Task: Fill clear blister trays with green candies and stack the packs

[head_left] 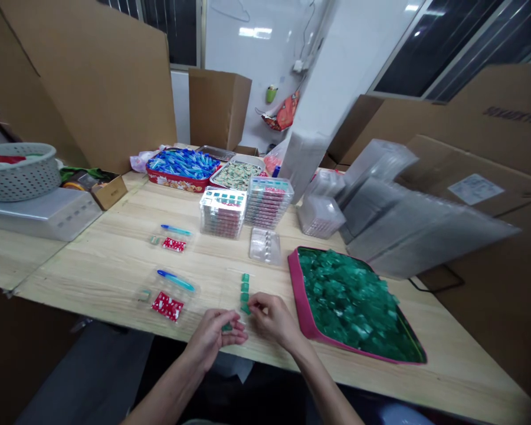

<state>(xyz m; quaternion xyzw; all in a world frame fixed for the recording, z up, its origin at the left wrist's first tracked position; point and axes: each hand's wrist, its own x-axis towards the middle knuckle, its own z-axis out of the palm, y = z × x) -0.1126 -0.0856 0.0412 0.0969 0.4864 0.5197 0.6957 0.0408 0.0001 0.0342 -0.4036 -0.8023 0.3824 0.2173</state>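
My left hand (215,335) is curled near the table's front edge, its fingers pinched on a small green packet (227,326). My right hand (272,317) is beside it, fingertips pressed on the lowest green piece (246,308) of a short row of green pieces (245,288) lying in a clear plastic tray. A pink-rimmed tray (301,301) heaped with green packets (351,301) sits just right of my right hand.
Two clear trays hold a blue pen (176,280) and a red packet (167,306), the farther one (173,237) alike. Stacks of filled clear boxes (223,212), a red tin of blue pens (182,168), a white basket (20,171) and cardboard boxes (469,177) surround the table.
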